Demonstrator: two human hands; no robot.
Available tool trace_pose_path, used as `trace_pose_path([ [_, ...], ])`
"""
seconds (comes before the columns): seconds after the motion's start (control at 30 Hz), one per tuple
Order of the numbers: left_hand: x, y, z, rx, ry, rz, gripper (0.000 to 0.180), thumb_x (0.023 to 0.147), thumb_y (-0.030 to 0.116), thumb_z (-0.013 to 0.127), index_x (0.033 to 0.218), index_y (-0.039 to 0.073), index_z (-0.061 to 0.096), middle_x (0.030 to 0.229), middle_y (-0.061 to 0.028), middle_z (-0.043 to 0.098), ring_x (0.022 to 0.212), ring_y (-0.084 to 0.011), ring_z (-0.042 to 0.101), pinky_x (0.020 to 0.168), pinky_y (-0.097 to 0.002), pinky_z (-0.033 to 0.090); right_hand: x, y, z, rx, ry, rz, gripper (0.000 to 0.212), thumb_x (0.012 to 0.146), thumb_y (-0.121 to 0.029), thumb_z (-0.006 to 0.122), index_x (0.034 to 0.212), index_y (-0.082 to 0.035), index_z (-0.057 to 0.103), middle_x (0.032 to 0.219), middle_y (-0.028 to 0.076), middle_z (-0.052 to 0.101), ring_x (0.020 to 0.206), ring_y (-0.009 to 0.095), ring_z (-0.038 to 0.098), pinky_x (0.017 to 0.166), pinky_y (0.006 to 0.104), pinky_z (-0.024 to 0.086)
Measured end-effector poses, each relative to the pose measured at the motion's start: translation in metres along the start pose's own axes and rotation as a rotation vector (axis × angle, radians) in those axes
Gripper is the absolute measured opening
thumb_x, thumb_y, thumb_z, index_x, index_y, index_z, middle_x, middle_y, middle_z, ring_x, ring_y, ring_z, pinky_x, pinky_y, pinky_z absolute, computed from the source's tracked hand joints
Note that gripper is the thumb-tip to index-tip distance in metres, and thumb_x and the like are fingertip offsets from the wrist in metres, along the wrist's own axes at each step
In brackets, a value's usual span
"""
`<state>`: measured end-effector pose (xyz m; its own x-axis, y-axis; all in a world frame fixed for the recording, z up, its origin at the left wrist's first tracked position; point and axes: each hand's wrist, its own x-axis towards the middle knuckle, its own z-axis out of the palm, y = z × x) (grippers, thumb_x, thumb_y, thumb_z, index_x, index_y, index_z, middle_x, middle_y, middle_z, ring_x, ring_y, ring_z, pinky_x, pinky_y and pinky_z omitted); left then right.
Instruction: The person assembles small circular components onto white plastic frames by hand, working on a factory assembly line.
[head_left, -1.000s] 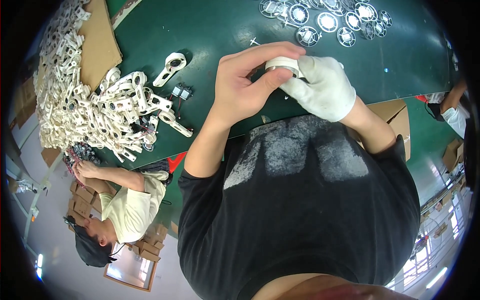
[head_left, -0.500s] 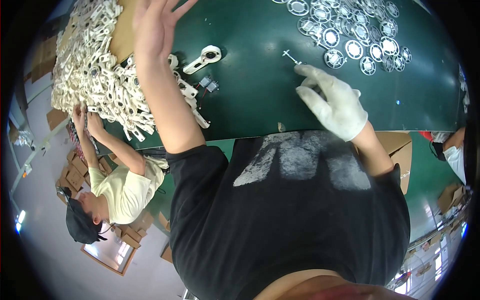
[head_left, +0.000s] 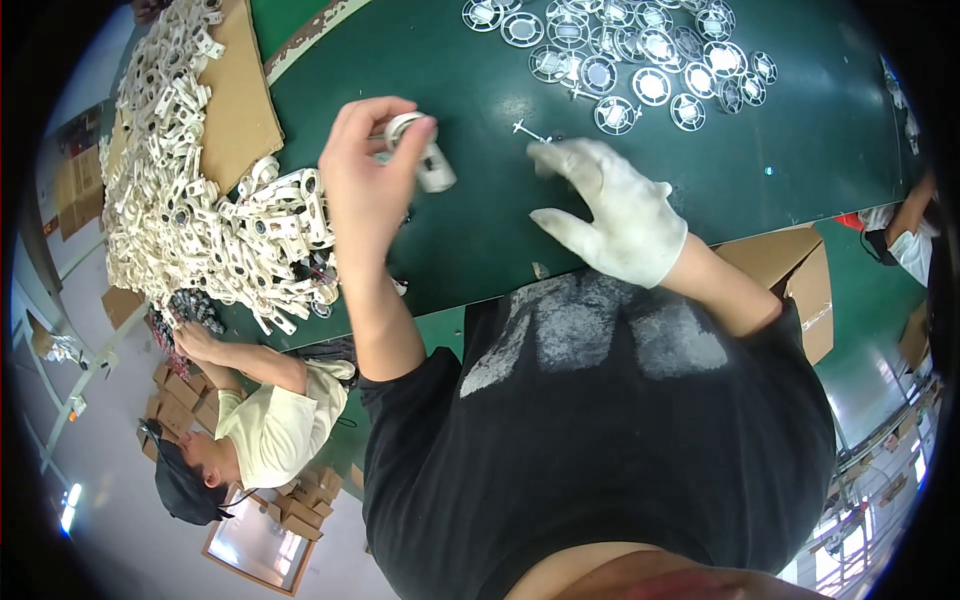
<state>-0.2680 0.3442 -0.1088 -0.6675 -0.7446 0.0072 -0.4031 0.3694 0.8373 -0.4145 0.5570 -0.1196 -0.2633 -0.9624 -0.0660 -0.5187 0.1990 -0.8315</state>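
Observation:
My bare left hand [head_left: 368, 165] is closed round a white plastic part [head_left: 432, 165] with a ring-shaped head and a short flat arm, held over the green table [head_left: 480, 220]. Motion blurs the part somewhat. In a white glove, my right hand [head_left: 612, 212] hovers at the table's near side, thumb and fingers apart. Just beyond its fingertips lies a thin, light-coloured rod with a small crosspiece [head_left: 530, 132]. The gloved fingertips are blurred, and whether they touch the rod I cannot tell.
A large heap of white plastic parts [head_left: 250, 235] covers the table's left, beside a cardboard sheet [head_left: 236, 105]. Several round spoked pieces [head_left: 652, 86] lie at the far right. A person in a pale shirt [head_left: 275, 425] works at the left. An opened carton [head_left: 800, 285] stands below the right edge.
My left hand has come back from the far side and closed on a white plastic part. My right hand stays near the rod, fingers still apart. The whole view has shifted.

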Motion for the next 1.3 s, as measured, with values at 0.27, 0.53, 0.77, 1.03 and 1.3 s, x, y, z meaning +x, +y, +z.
trace_pose_path([
  [0.27, 0.012, 0.025, 0.087, -0.167, -0.122, 0.404, 0.02, 0.088, 0.011, 0.078, 0.103, 0.004, 0.066, 0.103, -0.009, 0.064, 0.081, -0.0204, 0.07, 0.067, -0.0307, 0.058, 0.003, -0.001, -0.017, -0.07, 0.351, 0.318, 0.042, 0.093, -0.028, 0.07, 0.13, -0.011, 0.061, 0.096, 0.017, 0.075, 0.089, 0.034, 0.075, 0.078, 0.0408, 0.059],
  [0.53, 0.029, -0.006, 0.099, 0.394, -0.048, 0.567, 0.033, 0.089, 0.014, 0.073, 0.121, 0.018, 0.07, 0.106, -0.0011, 0.063, 0.095, -0.0256, 0.063, 0.078, -0.039, 0.056, -0.011, 0.015, -0.044, -0.036, 0.27, 0.528, 0.039, 0.093, -0.025, 0.07, 0.128, -0.007, 0.066, 0.099, 0.014, 0.074, 0.087, 0.02, 0.072, 0.082, 0.032, 0.055],
  [0.77, 0.0, 0.04, 0.059, 0.03, -0.209, 0.341, 0.031, 0.096, -0.004, 0.057, 0.119, 0.007, 0.073, 0.08, -0.0071, 0.06, 0.071, -0.0173, 0.06, 0.064, -0.0274, 0.047, -0.006, 0.009, -0.046, -0.065, 0.202, 0.447, 0.043, 0.092, -0.041, 0.071, 0.125, -0.014, 0.07, 0.094, 0.015, 0.075, 0.089, 0.032, 0.074, 0.078, 0.0389, 0.058],
  [1.03, -0.022, 0.035, 0.063, 0.058, -0.266, 0.409, 0.036, 0.088, 0.003, 0.074, 0.123, 0.009, 0.072, 0.111, -0.0075, 0.065, 0.078, -0.0178, 0.063, 0.066, -0.0282, 0.05, 0.01, -0.016, -0.031, -0.253, -0.007, 0.318, 0.03, 0.09, -0.037, 0.07, 0.111, -0.016, 0.074, 0.077, 0.014, 0.072, 0.077, 0.033, 0.073, 0.07, 0.045, 0.059],
  [1.3, -0.035, 0.027, 0.055, 0.057, -0.215, 0.415, 0.051, 0.073, 0.026, 0.088, 0.118, 0.01, 0.069, 0.113, -0.0042, 0.066, 0.102, -0.0282, 0.067, 0.08, -0.0381, 0.057, 0.008, -0.012, -0.029, -0.296, 0.087, 0.207, 0.025, 0.089, -0.032, 0.07, 0.108, -0.017, 0.075, 0.076, 0.014, 0.072, 0.076, 0.034, 0.073, 0.067, 0.0448, 0.059],
])
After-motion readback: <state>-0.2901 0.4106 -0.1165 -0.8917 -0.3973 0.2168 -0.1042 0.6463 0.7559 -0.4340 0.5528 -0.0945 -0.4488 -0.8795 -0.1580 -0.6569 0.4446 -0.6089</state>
